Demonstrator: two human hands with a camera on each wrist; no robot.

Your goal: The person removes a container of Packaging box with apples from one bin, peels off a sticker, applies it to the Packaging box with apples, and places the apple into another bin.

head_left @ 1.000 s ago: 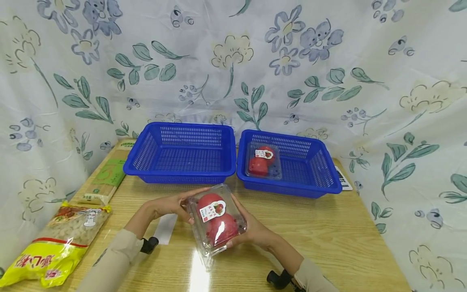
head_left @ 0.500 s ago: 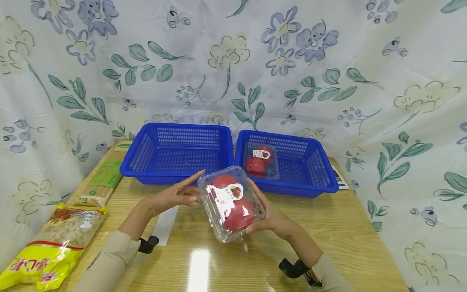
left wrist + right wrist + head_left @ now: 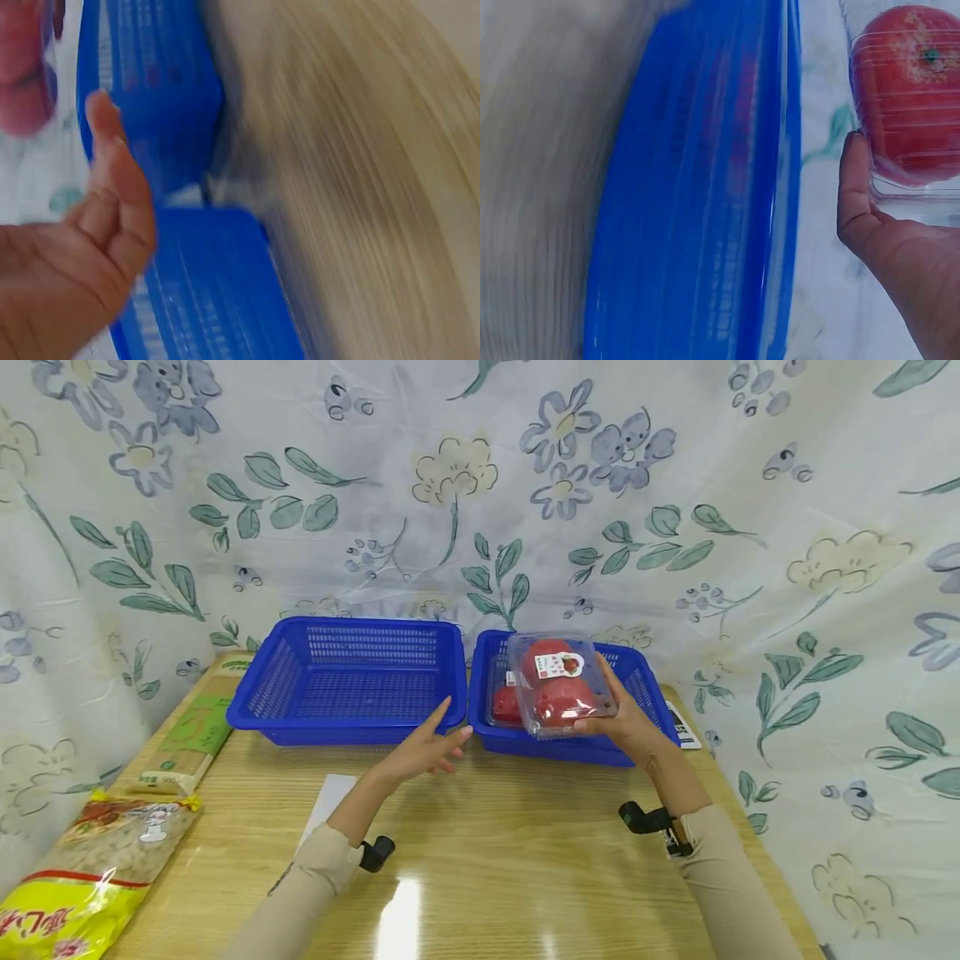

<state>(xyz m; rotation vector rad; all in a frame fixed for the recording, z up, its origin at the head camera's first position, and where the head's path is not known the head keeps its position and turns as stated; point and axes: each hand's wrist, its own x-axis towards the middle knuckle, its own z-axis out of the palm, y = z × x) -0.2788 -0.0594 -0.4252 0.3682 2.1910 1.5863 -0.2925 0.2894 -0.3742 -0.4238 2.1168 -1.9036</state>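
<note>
My right hand (image 3: 630, 722) grips the right side of a clear plastic box of tomatoes (image 3: 564, 693), thumb at the front and fingers along the far side. The box overlaps the right blue basket (image 3: 555, 749) in the head view. In the right wrist view a red tomato (image 3: 907, 97) shows through the ridged plastic. Partly hidden behind it, a second tomato box (image 3: 506, 705) lies inside that basket. My left hand (image 3: 420, 752) holds nothing; its fingers are spread near the front corner of the left blue basket (image 3: 345, 737).
Dried noodles in a green-labelled pack (image 3: 183, 735) lie at the left. In front of them is a yellow food bag (image 3: 97, 868). A white paper strip (image 3: 330, 800) lies on the wooden table (image 3: 487, 860). A printed card (image 3: 684, 727) sticks out beyond the right basket.
My right hand has carried the tomato box from the table's middle up and right, over the right basket. My left hand has let go of it and trails to the right.
</note>
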